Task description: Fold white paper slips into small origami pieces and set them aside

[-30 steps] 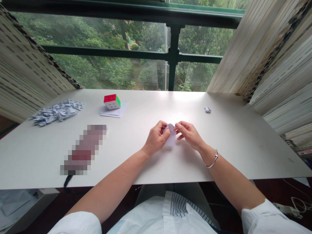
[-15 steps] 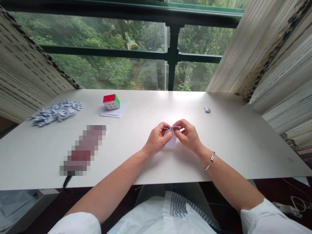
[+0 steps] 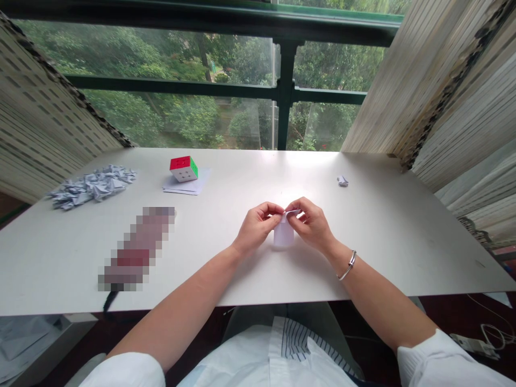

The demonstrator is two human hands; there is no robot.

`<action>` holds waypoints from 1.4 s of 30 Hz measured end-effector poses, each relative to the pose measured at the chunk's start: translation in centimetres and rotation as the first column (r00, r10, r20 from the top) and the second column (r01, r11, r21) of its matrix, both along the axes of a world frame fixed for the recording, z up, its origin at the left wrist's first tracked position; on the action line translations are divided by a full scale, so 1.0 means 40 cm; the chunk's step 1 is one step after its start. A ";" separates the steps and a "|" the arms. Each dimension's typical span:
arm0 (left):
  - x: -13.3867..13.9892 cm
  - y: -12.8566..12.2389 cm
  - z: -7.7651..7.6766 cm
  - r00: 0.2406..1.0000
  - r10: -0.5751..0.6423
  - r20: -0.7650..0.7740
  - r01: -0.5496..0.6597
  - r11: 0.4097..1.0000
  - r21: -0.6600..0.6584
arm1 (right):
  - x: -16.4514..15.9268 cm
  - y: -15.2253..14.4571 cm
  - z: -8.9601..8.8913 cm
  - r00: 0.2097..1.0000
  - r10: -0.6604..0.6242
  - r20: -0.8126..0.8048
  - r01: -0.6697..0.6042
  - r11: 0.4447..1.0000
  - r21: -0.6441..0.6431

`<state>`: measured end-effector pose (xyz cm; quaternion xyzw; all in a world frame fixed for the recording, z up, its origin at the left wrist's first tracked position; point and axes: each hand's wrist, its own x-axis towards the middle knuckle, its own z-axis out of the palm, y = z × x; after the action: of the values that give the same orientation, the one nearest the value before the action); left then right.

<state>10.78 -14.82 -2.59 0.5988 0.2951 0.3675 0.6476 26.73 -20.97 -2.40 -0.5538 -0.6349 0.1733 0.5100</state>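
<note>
A small white sheet of paper (image 3: 284, 235) is held up just above the table, between both hands. Its upper edge is folded over, and the lower part hangs flat toward me. My left hand (image 3: 258, 224) pinches the top of the paper at its left side with thumb and forefinger. On the other side, my right hand (image 3: 309, 223) is closed on the folded top edge, its thumb on the near face. The fingertips of the two hands nearly meet, and they hide part of the fold.
A puzzle cube (image 3: 184, 169) sits on some white paper sheets (image 3: 197, 186). To its left lies a heap of folded paper pieces (image 3: 94, 186). One folded piece (image 3: 342, 181) is at the back right. A blurred-out elongated object (image 3: 137, 250) lies on the white table (image 3: 226, 279).
My left hand has shifted slightly left and its fingers have moved up to the paper's top edge. More of the hanging paper shows now. My right hand has barely moved.
</note>
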 end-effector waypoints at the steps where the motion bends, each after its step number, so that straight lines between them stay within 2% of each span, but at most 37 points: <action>1: 0.000 -0.001 0.002 1.000 0.003 0.004 -0.003 1.000 -0.017 | 0.000 0.000 0.000 1.000 0.001 0.005 -0.001 1.000 0.001; 9: -0.003 -0.001 0.004 0.999 -0.037 0.031 0.039 0.997 -0.067 | -0.002 -0.008 0.001 0.999 0.026 0.039 -0.028 0.999 0.043; 22: -0.007 0.005 0.007 0.986 -0.131 0.100 0.151 0.959 -0.238 | 0.002 -0.010 0.005 0.996 0.074 0.043 -0.077 0.995 0.062; 28: -0.008 0.002 0.016 0.984 -0.104 0.143 0.143 0.946 -0.290 | 0.005 -0.012 0.007 0.994 0.089 0.058 -0.092 0.994 0.052; 35: -0.005 -0.003 0.018 0.984 -0.097 0.147 0.129 0.964 -0.231 | -0.002 -0.015 0.007 0.993 0.108 0.046 -0.110 0.993 0.041; 42: 0.004 -0.009 0.014 0.995 0.039 0.090 -0.034 0.998 -0.059 | -0.007 -0.005 0.002 0.997 0.083 -0.009 -0.083 0.997 -0.001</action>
<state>10.93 -15.18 -2.04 0.5573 0.2867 0.3974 0.6703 26.47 -21.16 -2.30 -0.5264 -0.6551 0.1971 0.5049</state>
